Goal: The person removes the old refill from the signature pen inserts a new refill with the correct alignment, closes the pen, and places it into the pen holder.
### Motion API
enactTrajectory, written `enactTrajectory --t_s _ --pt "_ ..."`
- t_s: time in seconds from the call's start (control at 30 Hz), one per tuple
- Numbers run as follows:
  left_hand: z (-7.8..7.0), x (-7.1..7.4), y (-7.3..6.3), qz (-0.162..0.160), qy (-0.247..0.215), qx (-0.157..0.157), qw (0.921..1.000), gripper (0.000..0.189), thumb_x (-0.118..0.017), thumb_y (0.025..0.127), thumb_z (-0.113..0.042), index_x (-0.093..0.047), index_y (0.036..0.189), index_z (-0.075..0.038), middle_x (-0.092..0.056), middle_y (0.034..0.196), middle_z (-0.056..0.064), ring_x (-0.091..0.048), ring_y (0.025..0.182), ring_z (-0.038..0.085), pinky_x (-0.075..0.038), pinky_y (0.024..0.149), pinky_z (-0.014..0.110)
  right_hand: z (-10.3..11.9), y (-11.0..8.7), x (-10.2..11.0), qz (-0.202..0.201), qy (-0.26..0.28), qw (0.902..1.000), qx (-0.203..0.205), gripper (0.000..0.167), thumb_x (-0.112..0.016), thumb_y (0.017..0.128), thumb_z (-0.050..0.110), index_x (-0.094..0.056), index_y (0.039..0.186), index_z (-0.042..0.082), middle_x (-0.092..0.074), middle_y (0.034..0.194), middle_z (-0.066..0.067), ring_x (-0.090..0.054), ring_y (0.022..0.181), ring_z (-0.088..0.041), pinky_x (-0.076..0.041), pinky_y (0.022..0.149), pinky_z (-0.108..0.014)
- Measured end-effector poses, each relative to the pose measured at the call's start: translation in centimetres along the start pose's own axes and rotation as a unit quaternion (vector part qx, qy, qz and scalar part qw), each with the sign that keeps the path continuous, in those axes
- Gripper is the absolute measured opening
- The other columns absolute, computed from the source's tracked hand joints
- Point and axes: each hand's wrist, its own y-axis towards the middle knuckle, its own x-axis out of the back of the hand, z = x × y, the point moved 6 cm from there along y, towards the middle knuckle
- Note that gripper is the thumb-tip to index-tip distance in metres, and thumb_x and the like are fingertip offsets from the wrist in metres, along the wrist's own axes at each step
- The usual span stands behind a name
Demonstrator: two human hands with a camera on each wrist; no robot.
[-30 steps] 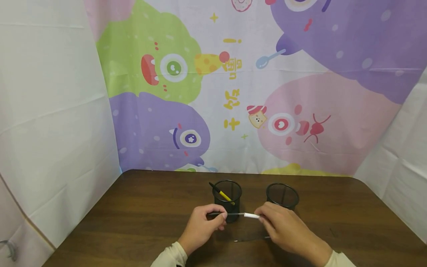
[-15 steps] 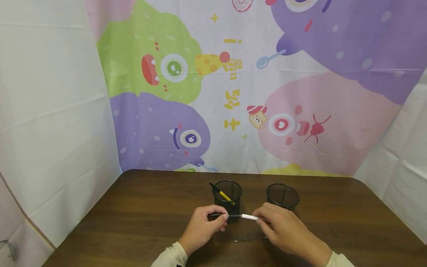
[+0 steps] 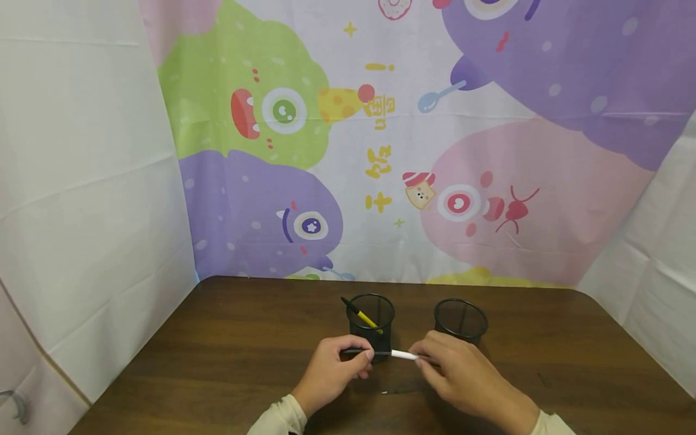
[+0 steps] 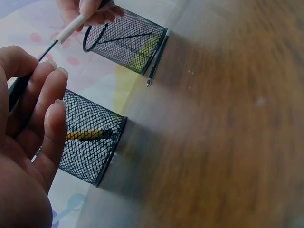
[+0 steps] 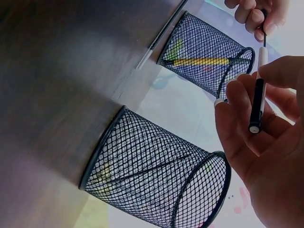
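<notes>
My left hand [image 3: 331,365] pinches a slim black pen part [image 4: 18,90] between thumb and fingers. A thin dark rod [image 4: 47,50] sticks out of it to the right. Its far end reaches the white end of a black-and-white pen barrel [image 5: 258,97], which my right hand [image 3: 462,374] pinches with thumb and fingertips. The two parts are held in line, with a short stretch of rod showing between them. Below the hands, a pen refill [image 3: 399,391] with a pale tip lies on the table, partly hidden by my right hand in the head view.
Behind my left hand stands a black mesh pen cup [image 3: 387,332] holding a yellow-and-black pen [image 3: 367,317]. A second mesh cup [image 5: 142,161] stands behind my right hand. The brown table [image 3: 244,338] ends at a cartoon-printed cloth [image 3: 380,254].
My right hand has brought the barrel slightly left along the thin rod, so less rod shows between the hands. My left hand has barely moved.
</notes>
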Motion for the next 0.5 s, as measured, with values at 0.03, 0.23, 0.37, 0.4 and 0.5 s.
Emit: enactTrajectory --t_s 0.03,0.23,0.37,0.4,0.5 --pt "0.02 0.01 0.01 0.000 0.000 0.000 1.0000 0.017 -0.071 0.093 -0.010 -0.070 0.098 0.007 -0.072 0.082 0.017 -0.068 0.067 0.014 -0.060 0.065 0.032 0.02 0.01 -0.01 -0.002 0.000 1.0000 0.004 0.022 -0.077 0.084 0.004 -0.069 0.098 0.020 -0.055 0.086 0.020 -0.048 0.069 0.004 -0.046 0.059 -0.017" --pt "0.28 0.01 0.05 0.000 -0.006 0.004 1.0000 0.017 -0.071 0.093 -0.010 -0.070 0.098 0.006 -0.071 0.083 0.021 -0.069 0.067 0.014 -0.060 0.064 0.031 0.15 0.05 0.00 -0.007 -0.006 0.9998 0.017 0.022 -0.077 0.083 0.005 -0.069 0.098 0.020 -0.055 0.086 0.019 -0.049 0.069 0.003 -0.046 0.060 -0.017" --pt "0.37 -0.10 0.05 0.001 -0.005 0.007 1.0000 0.016 -0.071 0.093 -0.011 -0.071 0.097 0.005 -0.072 0.082 0.018 -0.069 0.068 0.014 -0.060 0.064 0.031 0.17 0.01 -0.07 0.001 -0.005 0.9999 0.013 0.021 -0.077 0.084 0.006 -0.070 0.099 0.020 -0.055 0.087 0.019 -0.049 0.070 0.004 -0.047 0.059 -0.017" --pt "0.37 -0.13 0.05 0.002 -0.005 0.007 1.0000 0.016 -0.071 0.093 -0.012 -0.071 0.097 0.004 -0.072 0.081 0.016 -0.069 0.068 0.014 -0.060 0.064 0.031 0.18 0.01 -0.09 0.002 -0.005 0.9999 0.013 0.020 -0.077 0.085 0.006 -0.070 0.099 0.020 -0.055 0.087 0.019 -0.049 0.071 0.004 -0.047 0.059 -0.017" --pt "0.33 -0.18 0.04 0.003 -0.005 0.006 1.0000 0.017 -0.072 0.093 -0.012 -0.071 0.097 0.004 -0.072 0.079 0.011 -0.069 0.068 0.014 -0.060 0.064 0.031 0.23 0.01 -0.12 0.003 -0.004 0.9999 0.014 0.020 -0.077 0.085 0.007 -0.071 0.100 0.019 -0.056 0.087 0.019 -0.049 0.071 0.004 -0.047 0.059 -0.017"
